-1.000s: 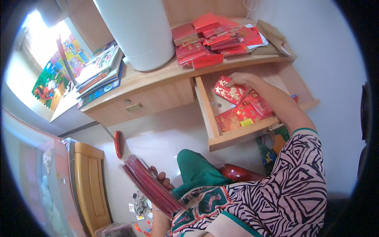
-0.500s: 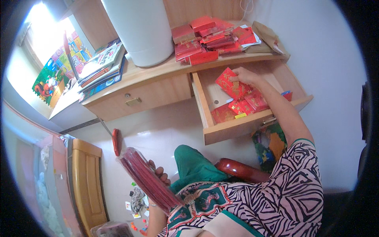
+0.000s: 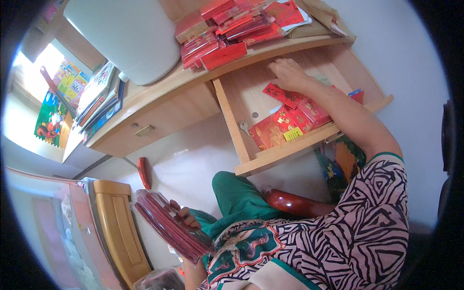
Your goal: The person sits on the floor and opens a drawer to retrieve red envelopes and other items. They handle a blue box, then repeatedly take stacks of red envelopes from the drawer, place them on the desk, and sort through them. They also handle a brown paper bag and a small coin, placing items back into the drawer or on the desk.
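Note:
My left hand [image 3: 186,215] is closed around a plastic-wrapped pack of dark red envelopes [image 3: 166,223], held slantwise near my lap. Over the pulled-out drawer [image 3: 237,96], my right hand [image 3: 288,73] reaches down with bent fingers a little apart, and no object shows in them. A red envelope with gold print [image 3: 281,94] lies by its wrist, partly covered by it. More red envelopes [image 3: 270,129] lie loose along the drawer's front, one with a yellow label [image 3: 293,134]. A small key [image 3: 244,127] rests by the drawer's left wall.
Red envelope packs [image 3: 241,29] are piled on the desk [image 3: 169,94] above the drawer, beside a brown paper bag [image 3: 331,19]. Left of them stand a white cylindrical appliance [image 3: 128,41] and a stack of books [image 3: 101,99]. A reddish-brown chair part [image 3: 299,202] is beside my leg.
My right hand has let go of the red envelope, which now lies in the drawer, and has moved deeper inside. My view has shifted; the left hand still holds the pack.

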Available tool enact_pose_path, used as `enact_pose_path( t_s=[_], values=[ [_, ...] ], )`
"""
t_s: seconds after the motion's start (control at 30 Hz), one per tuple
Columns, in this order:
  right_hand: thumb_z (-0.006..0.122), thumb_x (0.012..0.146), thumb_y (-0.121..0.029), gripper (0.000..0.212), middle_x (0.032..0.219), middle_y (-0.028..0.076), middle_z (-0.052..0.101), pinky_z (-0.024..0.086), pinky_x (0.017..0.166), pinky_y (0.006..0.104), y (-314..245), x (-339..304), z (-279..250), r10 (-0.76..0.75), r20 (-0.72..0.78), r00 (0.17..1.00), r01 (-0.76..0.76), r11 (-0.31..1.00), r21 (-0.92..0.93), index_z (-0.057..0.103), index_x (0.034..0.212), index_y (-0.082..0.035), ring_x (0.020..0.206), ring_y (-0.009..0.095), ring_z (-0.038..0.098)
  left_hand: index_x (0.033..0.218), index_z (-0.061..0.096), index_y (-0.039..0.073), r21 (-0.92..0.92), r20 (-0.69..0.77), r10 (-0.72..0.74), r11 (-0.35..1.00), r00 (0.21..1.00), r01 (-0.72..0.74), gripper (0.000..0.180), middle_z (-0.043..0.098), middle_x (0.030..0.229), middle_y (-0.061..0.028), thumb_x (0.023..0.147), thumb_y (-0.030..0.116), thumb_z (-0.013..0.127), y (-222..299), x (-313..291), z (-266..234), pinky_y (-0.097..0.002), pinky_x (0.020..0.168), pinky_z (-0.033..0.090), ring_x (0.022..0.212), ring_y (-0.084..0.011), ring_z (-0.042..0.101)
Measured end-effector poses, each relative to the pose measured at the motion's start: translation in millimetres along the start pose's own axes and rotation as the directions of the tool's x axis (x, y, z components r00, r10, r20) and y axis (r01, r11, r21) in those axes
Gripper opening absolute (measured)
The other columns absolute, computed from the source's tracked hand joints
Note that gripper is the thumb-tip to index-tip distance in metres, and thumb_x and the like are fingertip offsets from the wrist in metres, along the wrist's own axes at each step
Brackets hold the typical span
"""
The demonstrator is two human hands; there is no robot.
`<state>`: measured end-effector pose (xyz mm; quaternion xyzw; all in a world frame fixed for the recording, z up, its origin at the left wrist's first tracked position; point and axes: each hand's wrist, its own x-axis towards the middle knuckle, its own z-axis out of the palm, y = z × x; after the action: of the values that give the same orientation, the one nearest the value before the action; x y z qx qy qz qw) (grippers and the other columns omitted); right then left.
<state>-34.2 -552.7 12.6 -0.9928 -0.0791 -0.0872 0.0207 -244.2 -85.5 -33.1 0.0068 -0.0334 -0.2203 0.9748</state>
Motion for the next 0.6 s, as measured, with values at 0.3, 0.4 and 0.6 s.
enact_pose_path(
  t_s=[0.3, 0.4, 0.6],
  values=[
    [0.073, 0.071, -0.016, 0.023, 0.092, 0.016, 0.058, 0.047, 0.076, 0.0428, -65, -3, 26, -0.329, 0.156, 0.932, 0.244, 0.883, 0.401, 0.06, 0.083, 0.0, 0.089, 0.034, 0.059, 0.144, 0.035, 0.014, -0.043, -0.001, -0.028, 0.999, 1.0, 0.028, 0.064, 0.047, 0.113, -0.0079, 0.089, 0.025, 0.065, -7, 19, -14, -0.0351, 0.088, 0.041, 0.093, -0.0198, 0.048],
    [0.073, 0.07, -0.014, 0.022, 0.091, 0.016, 0.059, 0.046, 0.076, 0.0427, -63, -2, 31, -0.321, 0.185, 0.929, 0.21, 0.868, 0.45, 0.06, 0.082, -0.001, 0.088, 0.034, 0.059, 0.144, 0.036, 0.014, -0.033, 0.014, -0.061, 0.998, 0.998, 0.062, 0.063, 0.048, 0.113, -0.0082, 0.089, 0.027, 0.064, -4, 19, -19, -0.0356, 0.088, 0.041, 0.094, -0.0204, 0.048],
    [0.072, 0.067, -0.01, 0.022, 0.088, 0.018, 0.066, 0.05, 0.074, 0.0445, -66, 3, 38, -0.279, 0.327, 0.903, 0.124, 0.898, 0.423, 0.064, 0.086, -0.003, 0.085, 0.036, 0.063, 0.143, 0.038, 0.014, -0.083, 0.022, -0.085, 0.993, 0.996, 0.087, 0.06, 0.048, 0.113, -0.0075, 0.091, 0.03, 0.062, -6, 20, -26, -0.0372, 0.088, 0.042, 0.094, -0.0208, 0.048]
  ],
)
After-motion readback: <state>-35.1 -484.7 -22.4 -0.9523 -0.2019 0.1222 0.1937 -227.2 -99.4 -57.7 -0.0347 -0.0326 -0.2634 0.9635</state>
